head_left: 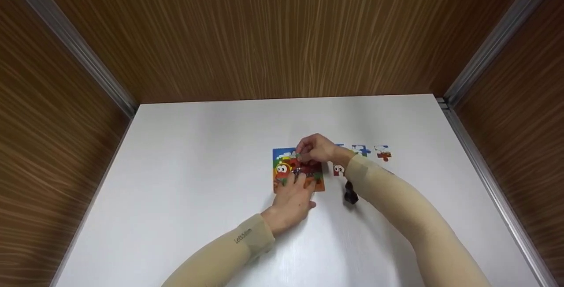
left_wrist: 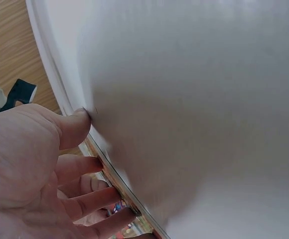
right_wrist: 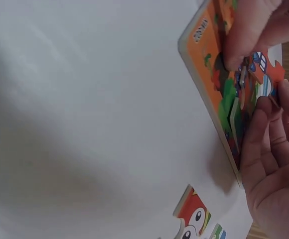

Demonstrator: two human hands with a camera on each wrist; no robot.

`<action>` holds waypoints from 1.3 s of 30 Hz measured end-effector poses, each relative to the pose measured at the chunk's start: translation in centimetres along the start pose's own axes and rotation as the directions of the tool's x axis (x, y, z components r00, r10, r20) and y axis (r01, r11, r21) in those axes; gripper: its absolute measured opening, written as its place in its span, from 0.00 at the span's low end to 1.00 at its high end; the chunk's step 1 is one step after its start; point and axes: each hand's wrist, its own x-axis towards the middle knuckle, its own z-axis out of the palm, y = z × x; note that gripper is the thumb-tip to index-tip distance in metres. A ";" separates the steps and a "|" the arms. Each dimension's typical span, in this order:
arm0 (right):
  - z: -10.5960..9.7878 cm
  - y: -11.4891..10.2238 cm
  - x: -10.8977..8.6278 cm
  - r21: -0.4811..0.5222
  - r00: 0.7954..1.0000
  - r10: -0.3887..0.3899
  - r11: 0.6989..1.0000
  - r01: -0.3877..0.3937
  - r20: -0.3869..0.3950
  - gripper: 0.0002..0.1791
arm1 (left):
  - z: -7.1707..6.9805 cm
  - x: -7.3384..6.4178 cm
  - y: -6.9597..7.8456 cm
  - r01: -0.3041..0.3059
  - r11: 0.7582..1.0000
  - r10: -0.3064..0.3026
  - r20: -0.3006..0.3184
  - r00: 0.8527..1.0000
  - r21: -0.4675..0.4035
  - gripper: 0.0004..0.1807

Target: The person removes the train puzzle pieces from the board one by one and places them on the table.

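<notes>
A colourful jigsaw board [head_left: 276, 152] with an orange lower border lies on the white table, partly filled with pieces. My left hand [head_left: 291, 202] rests on its near edge, fingers extended over the picture; in the left wrist view its fingertips [left_wrist: 127, 215] reach over the board's edge. Over the board's upper right part, my right hand [head_left: 320, 148] pinches a jigsaw piece [right_wrist: 270, 69] between thumb and fingers. That piece shows red and white printing and is tilted above the board. Another piece [right_wrist: 234, 117] stands slightly raised inside the frame. The hands hide much of the picture.
Right of the board lie several loose jigsaw pieces, among them one with eyes [head_left: 338, 169] and one at the far right [head_left: 383, 152]. A small black object [head_left: 350, 193] sits beneath my right forearm. Wood-grained panels [head_left: 282, 35] wall the table at back and sides.
</notes>
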 end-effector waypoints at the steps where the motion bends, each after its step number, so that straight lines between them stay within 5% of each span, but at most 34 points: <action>1: -0.1 0.0 0.0 0.015 1.000 0.000 1.000 0.000 0.001 0.06 | 0.0 0.0 0.0 0.002 1.000 -0.002 0.000 1.000 -0.001 0.35; 25: -2.4 -0.9 -1.9 0.056 1.000 -0.027 0.998 0.028 -0.006 0.10 | 0.0 0.5 -0.3 0.018 0.999 -0.017 0.024 1.000 -0.035 0.35; 39: -5.3 0.9 -3.9 0.049 0.999 0.001 0.999 0.001 -0.045 0.12 | -0.2 0.4 -0.4 0.023 0.998 -0.021 0.046 0.999 -0.052 0.35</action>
